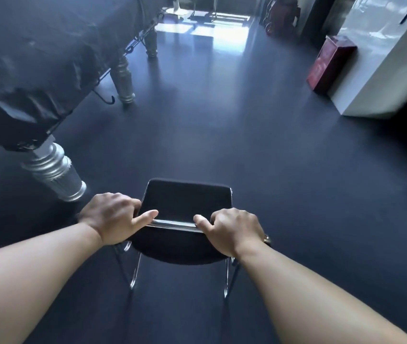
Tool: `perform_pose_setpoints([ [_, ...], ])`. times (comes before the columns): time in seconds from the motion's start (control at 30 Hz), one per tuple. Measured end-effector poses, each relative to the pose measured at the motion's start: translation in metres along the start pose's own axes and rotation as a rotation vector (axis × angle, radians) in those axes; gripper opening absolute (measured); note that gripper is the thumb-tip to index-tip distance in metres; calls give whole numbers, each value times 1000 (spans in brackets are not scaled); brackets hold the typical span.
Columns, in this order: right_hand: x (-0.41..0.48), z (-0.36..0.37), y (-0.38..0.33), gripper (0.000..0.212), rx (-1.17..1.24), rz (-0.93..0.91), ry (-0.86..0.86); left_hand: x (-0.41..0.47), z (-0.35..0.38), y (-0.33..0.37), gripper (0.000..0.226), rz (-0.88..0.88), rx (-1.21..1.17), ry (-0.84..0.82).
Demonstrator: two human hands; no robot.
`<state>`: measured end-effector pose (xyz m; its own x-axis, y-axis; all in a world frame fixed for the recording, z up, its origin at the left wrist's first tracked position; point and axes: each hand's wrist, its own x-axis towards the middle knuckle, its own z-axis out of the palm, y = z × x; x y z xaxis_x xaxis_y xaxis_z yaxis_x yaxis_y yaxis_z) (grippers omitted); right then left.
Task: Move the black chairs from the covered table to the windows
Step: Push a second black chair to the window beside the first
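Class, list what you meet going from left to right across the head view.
Nearest silver table leg → left hand → black chair → right hand → red box → white cabinet.

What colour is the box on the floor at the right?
The box is dark red; the head view shows it.

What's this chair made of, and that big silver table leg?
Chair: black parts look like matte fabric. Its frame gleams like chromed metal. Table leg: shiny silver with turned rings, maybe metal or painted wood; cannot tell.
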<state>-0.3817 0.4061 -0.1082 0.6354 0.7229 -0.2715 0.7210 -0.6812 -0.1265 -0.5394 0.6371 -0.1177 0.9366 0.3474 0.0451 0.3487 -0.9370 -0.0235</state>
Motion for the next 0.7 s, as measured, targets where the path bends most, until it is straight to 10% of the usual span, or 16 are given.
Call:
perform_pose_setpoints([
  [0.7,203,-58,34,66,-1,29,101,196,11,-56,72,-76,7,-56],
])
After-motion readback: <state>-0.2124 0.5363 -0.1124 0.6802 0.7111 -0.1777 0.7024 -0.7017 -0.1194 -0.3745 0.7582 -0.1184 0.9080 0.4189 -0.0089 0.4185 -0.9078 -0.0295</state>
